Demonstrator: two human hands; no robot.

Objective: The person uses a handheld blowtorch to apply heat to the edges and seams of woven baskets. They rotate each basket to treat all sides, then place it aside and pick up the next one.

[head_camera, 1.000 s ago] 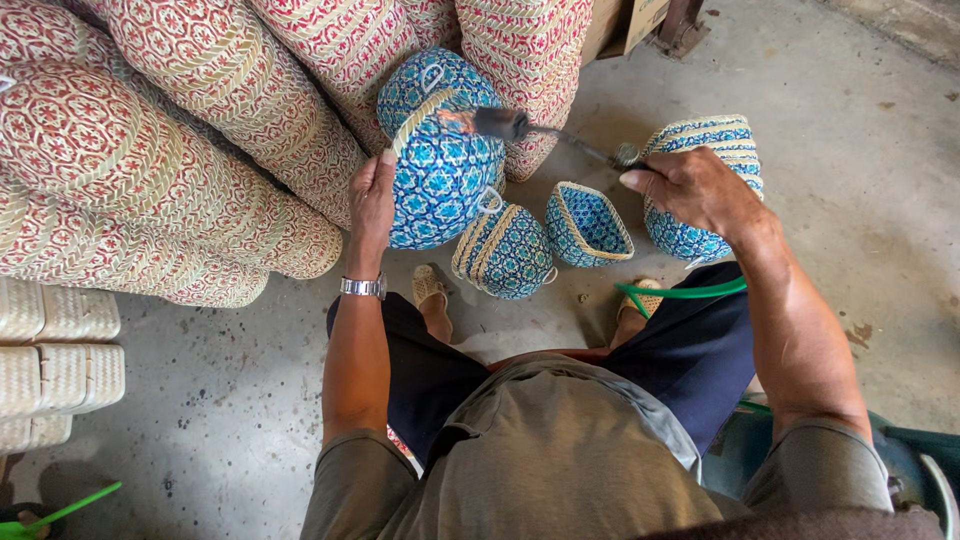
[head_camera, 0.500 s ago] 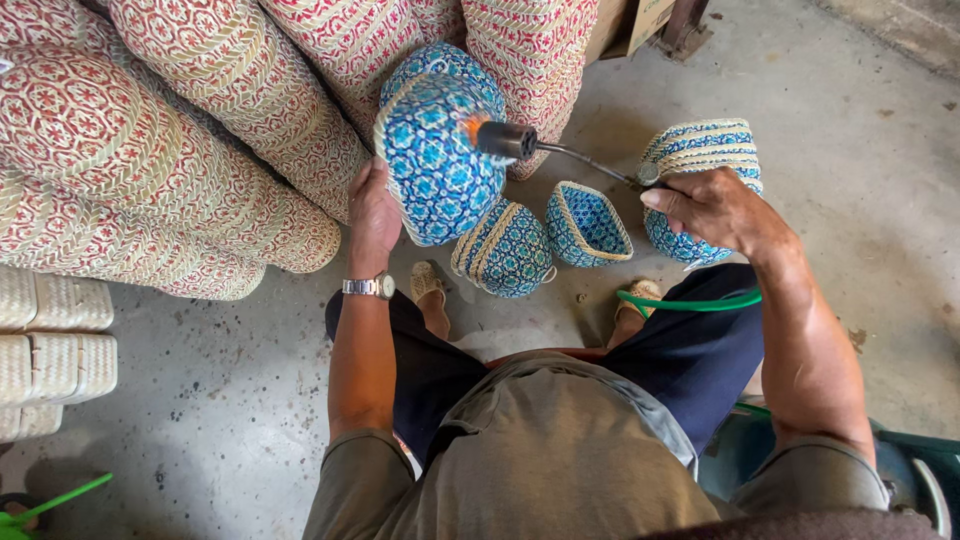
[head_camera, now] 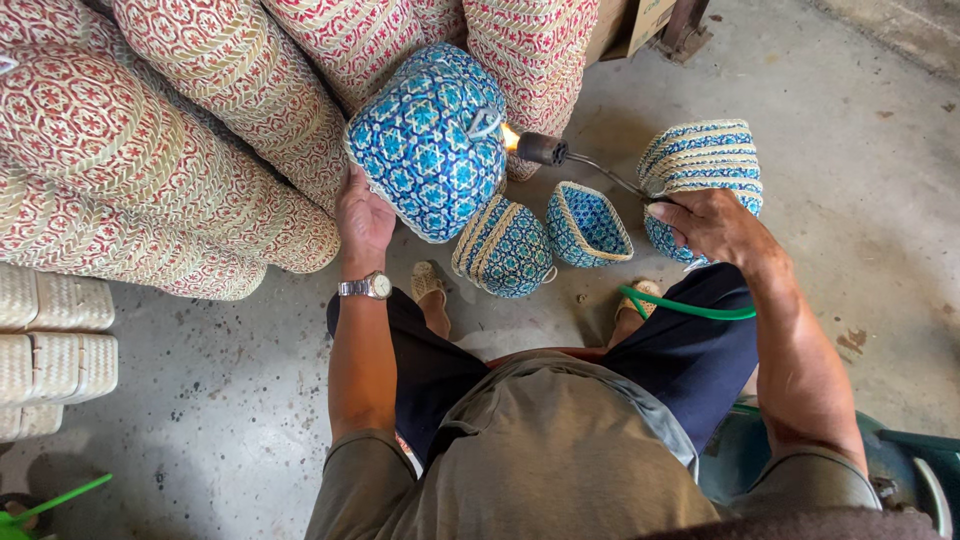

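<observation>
Overhead, at least five long red-patterned woven rolls [head_camera: 150, 150] fill the upper left, their ends crowding the held basket. Four blue-patterned baskets show: one large blue basket [head_camera: 430, 140] raised, gripped from below by the left hand [head_camera: 362, 222]; three smaller blue baskets [head_camera: 590, 222] on the concrete floor [head_camera: 850, 180], which lies open to the right. The right hand [head_camera: 712, 226] is closed around one torch [head_camera: 575, 160], its flame at the raised basket's edge.

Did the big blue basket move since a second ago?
Yes. The big blue basket turned in the left hand; against the red stacks, its patterned bottom now faces up.
</observation>
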